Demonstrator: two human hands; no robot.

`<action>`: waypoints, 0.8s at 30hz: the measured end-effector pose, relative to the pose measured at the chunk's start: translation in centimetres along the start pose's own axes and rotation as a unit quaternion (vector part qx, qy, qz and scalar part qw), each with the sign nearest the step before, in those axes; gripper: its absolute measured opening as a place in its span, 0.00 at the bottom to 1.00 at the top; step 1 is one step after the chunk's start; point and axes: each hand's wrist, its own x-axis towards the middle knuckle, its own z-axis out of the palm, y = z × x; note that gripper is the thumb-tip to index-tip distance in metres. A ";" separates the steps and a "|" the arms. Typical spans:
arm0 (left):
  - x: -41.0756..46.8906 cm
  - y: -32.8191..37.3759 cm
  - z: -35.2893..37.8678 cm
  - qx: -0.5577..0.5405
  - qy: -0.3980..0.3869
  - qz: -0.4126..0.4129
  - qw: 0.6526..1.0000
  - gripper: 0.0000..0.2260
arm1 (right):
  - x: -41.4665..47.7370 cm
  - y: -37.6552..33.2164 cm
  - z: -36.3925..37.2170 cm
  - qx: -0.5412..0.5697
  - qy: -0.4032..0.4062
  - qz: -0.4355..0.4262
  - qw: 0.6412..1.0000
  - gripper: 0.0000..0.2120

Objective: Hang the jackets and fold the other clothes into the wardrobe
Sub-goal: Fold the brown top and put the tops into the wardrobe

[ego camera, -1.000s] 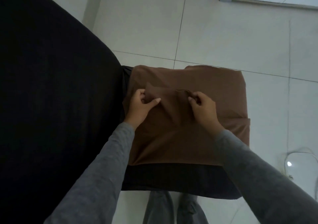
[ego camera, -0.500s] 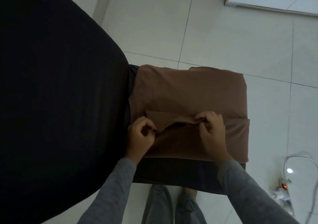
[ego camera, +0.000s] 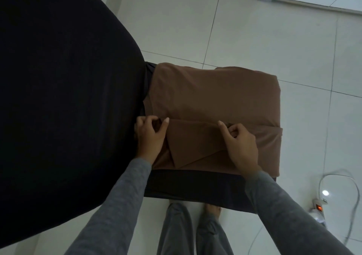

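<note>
my left hand (ego camera: 149, 137) and right hand (ego camera: 240, 144) each pinch a top corner of a folded flap on the brown garment (ego camera: 211, 94), fingers curled. the garment lies flat on a dark-covered table (ego camera: 195, 186), just beside a big black covered shape (ego camera: 58, 98) on my left.

No writing, label, brand or number can be read anywhere, neither on the brown garment (ego camera: 213, 98) nor on the power strip (ego camera: 318, 208) to its right.
</note>
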 end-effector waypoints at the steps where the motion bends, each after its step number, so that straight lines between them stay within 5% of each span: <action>1: 0.5 0.2 0.0 0.017 -0.014 0.005 1.000 0.15 | 0.3 -0.4 -0.1 -0.025 0.009 0.016 1.000 0.23; 8: 1.6 1.3 -0.2 0.056 0.001 0.037 0.998 0.08 | 2.3 -1.8 -0.2 0.000 -0.032 0.043 0.999 0.22; 11: 0.7 1.9 0.2 -0.011 0.019 -0.036 0.999 0.10 | 2.5 -1.4 -0.5 0.039 -0.045 0.078 0.995 0.21; 15: -1.3 2.6 0.7 0.014 -0.061 -0.107 0.992 0.18 | 1.4 -1.0 -0.4 0.023 -0.040 0.061 0.997 0.26; 20: -0.1 2.3 1.0 -0.111 -0.078 -0.153 0.979 0.20 | 1.9 -1.6 0.1 0.048 -0.047 0.057 0.996 0.27; 24: 1.4 2.9 0.7 -0.223 -0.052 -0.170 0.958 0.09 | 2.4 -2.4 0.1 0.198 -0.079 0.114 0.970 0.19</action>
